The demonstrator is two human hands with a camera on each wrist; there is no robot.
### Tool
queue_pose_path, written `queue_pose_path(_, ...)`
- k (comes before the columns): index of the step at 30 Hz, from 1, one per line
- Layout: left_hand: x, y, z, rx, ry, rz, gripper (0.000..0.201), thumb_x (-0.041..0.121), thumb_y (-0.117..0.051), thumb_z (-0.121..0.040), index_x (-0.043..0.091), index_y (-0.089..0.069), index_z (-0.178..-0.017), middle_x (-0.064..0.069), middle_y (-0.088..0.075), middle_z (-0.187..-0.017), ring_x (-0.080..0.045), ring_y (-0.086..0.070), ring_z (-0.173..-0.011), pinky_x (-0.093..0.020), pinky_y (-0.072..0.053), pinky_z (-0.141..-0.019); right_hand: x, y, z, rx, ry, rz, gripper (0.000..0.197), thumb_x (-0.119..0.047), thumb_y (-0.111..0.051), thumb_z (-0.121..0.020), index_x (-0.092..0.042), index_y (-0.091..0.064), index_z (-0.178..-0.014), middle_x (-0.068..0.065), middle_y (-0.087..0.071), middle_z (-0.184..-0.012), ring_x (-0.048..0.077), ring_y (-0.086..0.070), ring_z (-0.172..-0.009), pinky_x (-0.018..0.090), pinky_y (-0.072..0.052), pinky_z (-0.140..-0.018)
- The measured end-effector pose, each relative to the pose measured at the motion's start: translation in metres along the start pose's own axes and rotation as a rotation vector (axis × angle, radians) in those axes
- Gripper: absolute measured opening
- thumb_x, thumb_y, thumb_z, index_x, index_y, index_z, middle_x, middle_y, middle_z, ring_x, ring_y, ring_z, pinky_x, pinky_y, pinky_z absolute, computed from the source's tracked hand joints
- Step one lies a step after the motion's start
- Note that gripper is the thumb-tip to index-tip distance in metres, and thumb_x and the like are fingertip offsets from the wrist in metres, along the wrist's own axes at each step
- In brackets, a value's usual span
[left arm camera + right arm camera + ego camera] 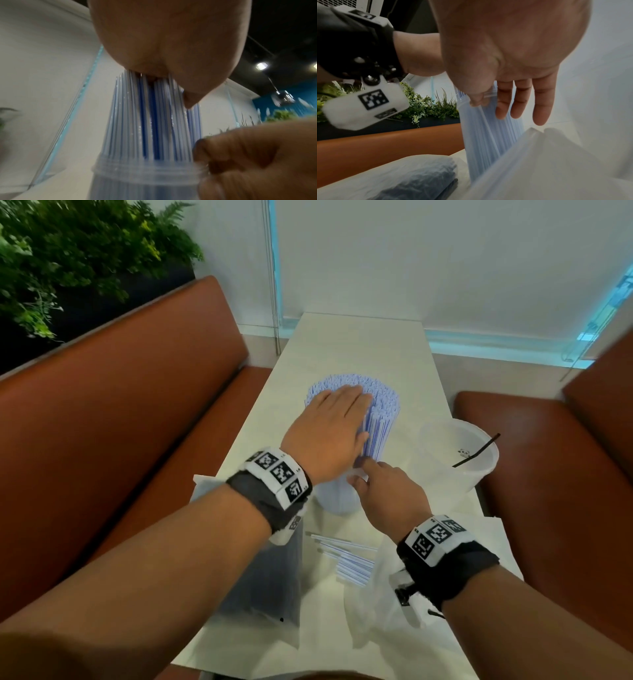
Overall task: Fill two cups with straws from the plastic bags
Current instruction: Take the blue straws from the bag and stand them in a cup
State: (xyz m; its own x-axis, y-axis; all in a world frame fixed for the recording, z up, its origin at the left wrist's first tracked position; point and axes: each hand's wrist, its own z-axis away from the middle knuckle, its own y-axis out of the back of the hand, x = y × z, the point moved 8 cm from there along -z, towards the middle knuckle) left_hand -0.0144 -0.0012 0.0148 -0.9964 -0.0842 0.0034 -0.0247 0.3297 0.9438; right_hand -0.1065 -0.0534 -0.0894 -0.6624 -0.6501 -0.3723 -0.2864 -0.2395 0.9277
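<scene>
Left hand (329, 426) lies flat, fingers straight, on the blue-striped straws (380, 419) to level them; right hand (387, 491) pinches the first cup (337, 498) rim, steadying it mid-table (359, 344).

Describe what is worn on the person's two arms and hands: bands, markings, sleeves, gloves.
Both forearms are bare, with no sleeves in view, and the left hand and right hand wear no gloves. Each wrist carries a black fabric wrap with a white block band on top, printed with black-and-white square code markers: left wristband, right wristband. A small white marker-tagged module hangs under the left wrist.
</scene>
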Motion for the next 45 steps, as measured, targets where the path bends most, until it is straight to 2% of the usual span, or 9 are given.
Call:
queue_pose_path(4,0.003,0.020,0.004,0.069,-0.021,0.172,0.063,0.050,-0.056,-0.095,0.021,-0.043,-0.149,-0.004,-0.039,-0.156,-0.023,-0.035,-0.143,-0.042,-0.023,-0.119,-0.003,0.013,0.015,0.078,0.039,-0.045,0.031,-0.044,-0.039,-0.102,-0.037,-0.042,-0.132,-0.006,-0.061,-0.107,0.022,-0.061,-0.100,0.038,-0.048,-0.072)
queue_pose_path(7,-0.003,0.051,0.030,0.378,0.021,0.382,0.048,0.043,-0.064,-0.089,0.020,-0.060,-0.131,-0.004,-0.051,-0.138,-0.022,-0.049,-0.126,-0.041,-0.039,-0.108,0.012,0.031,0.036,0.279,-0.040,-0.094,0.024,-0.054,-0.044,-0.095,-0.037,-0.042,-0.111,-0.013,-0.058,-0.100,0.017,-0.062,-0.087,0.035,-0.044,-0.065)
queue_pose_path(9,-0.002,0.058,0.052,0.521,0.009,0.472,0.029,0.035,-0.063,-0.089,0.018,-0.065,-0.113,0.000,-0.058,-0.116,-0.018,-0.057,-0.108,-0.035,-0.047,-0.093,0.035,0.019,0.043,0.178,-0.215,0.007,0.042,-0.068,-0.042,-0.088,-0.032,-0.041,-0.109,-0.008,-0.060,-0.102,0.022,-0.064,-0.088,0.036,-0.039,-0.067)
queue_pose_path(13,0.018,-0.011,0.069,0.041,0.085,0.446,0.020,0.044,-0.050,-0.093,0.028,-0.061,-0.096,0.010,-0.060,-0.091,-0.014,-0.059,-0.085,-0.034,-0.049,-0.072,0.066,-0.020,0.052,-0.248,-0.412,0.211,0.059,-0.071,-0.052,-0.080,-0.021,-0.045,-0.110,-0.003,-0.063,-0.101,0.025,-0.063,-0.091,0.035,-0.038,-0.067)
queue_pose_path(18,0.059,-0.122,0.104,-0.635,-0.038,0.278,0.050,0.044,-0.059,-0.094,0.022,-0.054,-0.139,0.000,-0.053,-0.129,-0.022,-0.052,-0.117,-0.040,-0.049,-0.090,0.067,-0.028,0.047,-0.246,-0.395,-0.035,0.015,-0.031,-0.049,-0.090,-0.017,-0.051,-0.084,-0.002,-0.056,-0.083,0.023,-0.057,-0.080,0.032,-0.039,-0.064)
queue_pose_path(26,0.098,-0.149,0.093,-0.629,-0.143,0.243,0.039,0.007,-0.067,-0.081,0.003,-0.049,-0.116,-0.015,-0.050,-0.111,-0.021,-0.044,-0.082,-0.028,-0.031,-0.069,0.057,-0.011,0.042,-0.181,-0.360,-0.390,0.026,-0.015,-0.036,-0.098,-0.002,-0.057,-0.088,0.011,-0.061,-0.090,0.032,-0.061,-0.082,0.041,-0.055,-0.071)
queue_pose_path(34,0.098,-0.174,0.096,-0.752,-0.097,0.200,0.034,0.010,-0.071,-0.085,0.005,-0.054,-0.114,-0.015,-0.059,-0.114,-0.032,-0.061,-0.103,-0.032,-0.040,-0.082,0.052,-0.009,0.049,-0.205,-0.405,-0.544,0.026,-0.016,-0.037,-0.082,-0.010,-0.062,-0.086,0.012,-0.066,-0.085,0.032,-0.068,-0.073,0.038,-0.056,-0.047)
queue_pose_path(40,0.082,-0.155,0.092,-0.688,-0.204,-0.041,0.015,0.011,-0.050,-0.096,0.012,-0.053,-0.111,-0.001,-0.053,-0.079,-0.016,-0.037,-0.053,-0.028,-0.025,-0.049,0.064,-0.013,0.049,-0.161,-0.373,-0.393,0.025,-0.024,-0.037,-0.097,-0.022,-0.051,-0.117,0.000,-0.062,-0.104,0.025,-0.061,-0.096,0.045,-0.053,-0.088)
queue_pose_path(45,0.002,-0.118,0.093,-0.592,-0.091,-0.059,0.024,0.045,-0.060,-0.094,0.027,-0.055,-0.109,-0.001,-0.062,-0.089,-0.027,-0.063,-0.082,-0.030,-0.028,-0.053,0.070,-0.027,0.048,-0.137,-0.357,-0.410,0.042,-0.022,-0.041,-0.098,-0.029,-0.041,-0.139,0.002,-0.063,-0.103,0.027,-0.060,-0.096,0.040,-0.047,-0.089)
